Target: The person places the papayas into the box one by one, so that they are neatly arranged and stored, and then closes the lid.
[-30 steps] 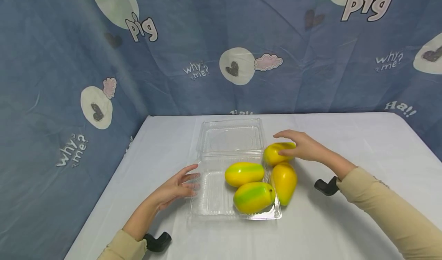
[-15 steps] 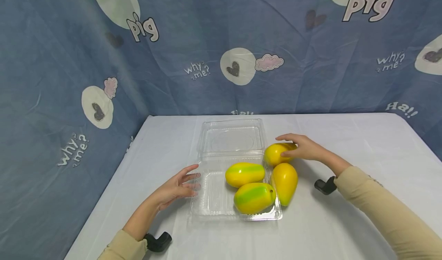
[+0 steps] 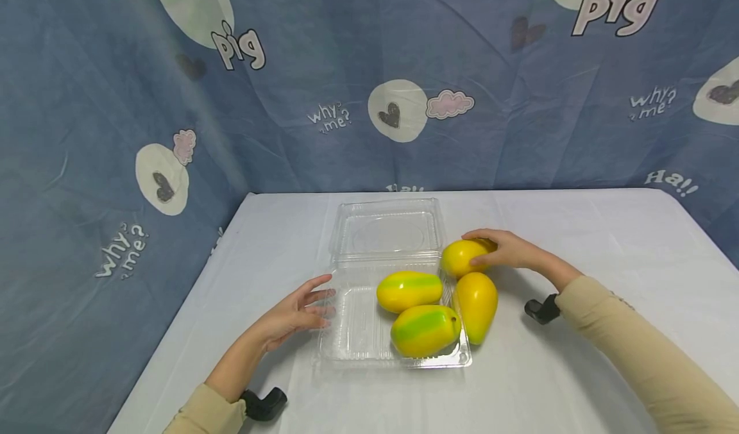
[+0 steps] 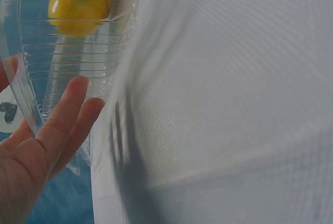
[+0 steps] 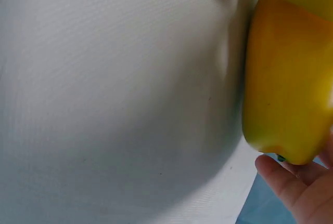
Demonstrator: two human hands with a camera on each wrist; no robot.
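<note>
In the head view, my right hand [image 3: 510, 252] grips the right end of a yellow mango [image 3: 460, 258], thumb on its near side and fingers over the far side. That mango lies against the right edge of an opened clear plastic clamshell box [image 3: 358, 331]. The right wrist view shows the thumb beside the stem end of the mango [image 5: 291, 89]. My left hand [image 3: 292, 315] is at the box's left wall, fingers spread and relaxed. In the left wrist view, two fingers [image 4: 65, 115] lie along the box's ribbed side.
Two green-streaked mangoes [image 3: 408, 291] lie in the box's right half. Another yellow mango [image 3: 476, 306] is outside, beside the right rim. The lid [image 3: 387, 227] lies folded back behind. A white-covered table [image 3: 577, 222] meets a blue printed cloth [image 3: 496, 139].
My right hand has come down slightly onto the far mango, and its fingers have closed around the end. The left hand and the box have stayed in place.
</note>
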